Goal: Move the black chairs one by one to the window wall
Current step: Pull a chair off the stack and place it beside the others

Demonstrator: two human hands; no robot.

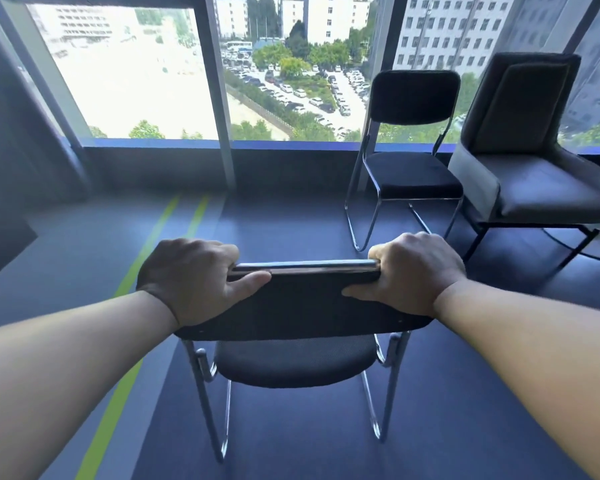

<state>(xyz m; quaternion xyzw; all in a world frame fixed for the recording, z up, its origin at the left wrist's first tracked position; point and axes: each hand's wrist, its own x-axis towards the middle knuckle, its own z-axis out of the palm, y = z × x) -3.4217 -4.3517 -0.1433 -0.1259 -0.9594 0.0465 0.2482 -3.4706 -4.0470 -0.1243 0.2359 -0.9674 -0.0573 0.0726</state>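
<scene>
A black chair (302, 306) with a chrome sled frame stands right below me, its back toward me and its seat facing the window wall (160, 164). My left hand (191, 275) grips the left end of the backrest's top edge. My right hand (413, 271) grips the right end. A second black chair (411, 133) of the same kind stands against the window wall at the right, facing me.
A larger padded dark armchair (527, 140) stands to the right of the second chair. Green floor lines (146, 251) run from the window toward me on the left. A dark object juts in at the left edge (0, 244). Dark floor lies between my chair and the wall.
</scene>
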